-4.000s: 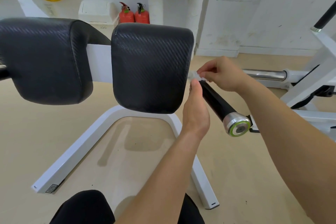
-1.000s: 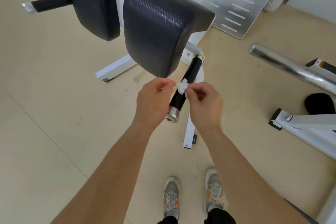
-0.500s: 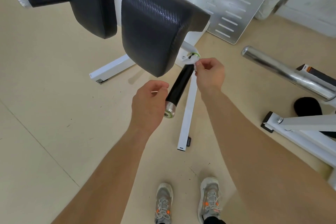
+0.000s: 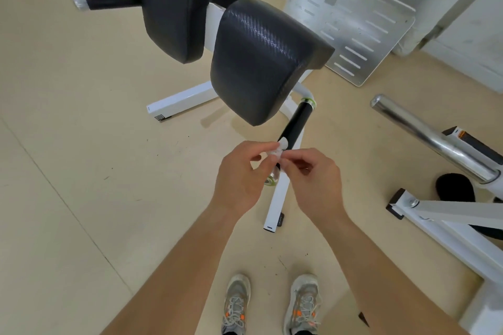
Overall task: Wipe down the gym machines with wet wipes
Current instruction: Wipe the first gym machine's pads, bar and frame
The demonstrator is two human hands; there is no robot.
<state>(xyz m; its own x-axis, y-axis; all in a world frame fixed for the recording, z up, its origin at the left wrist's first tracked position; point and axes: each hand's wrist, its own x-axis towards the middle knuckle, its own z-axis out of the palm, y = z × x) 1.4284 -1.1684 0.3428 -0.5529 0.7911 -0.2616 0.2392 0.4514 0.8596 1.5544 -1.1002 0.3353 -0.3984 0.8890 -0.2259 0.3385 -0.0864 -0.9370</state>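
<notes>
Right hand (image 4: pixel 313 182) back beside left hand (image 4: pixel 239 174), fingers (image 4: pixel 260 147) pinching crumpled white wipe (image 4: pixel 279 148), glossy handle (image 4: pixel 296 122)

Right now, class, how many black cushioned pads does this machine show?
2. The far pad sits upper left; the near pad sits centre, right of it. Others may lie outside the frame.

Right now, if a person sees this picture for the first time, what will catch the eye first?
First, the two hands in the middle: the left hand and the right hand pinch a small white wet wipe between them, just over the black handle. Above them, two large black pads on a white frame fill the upper middle, and a shiny chrome bar slants across the right side.
</notes>
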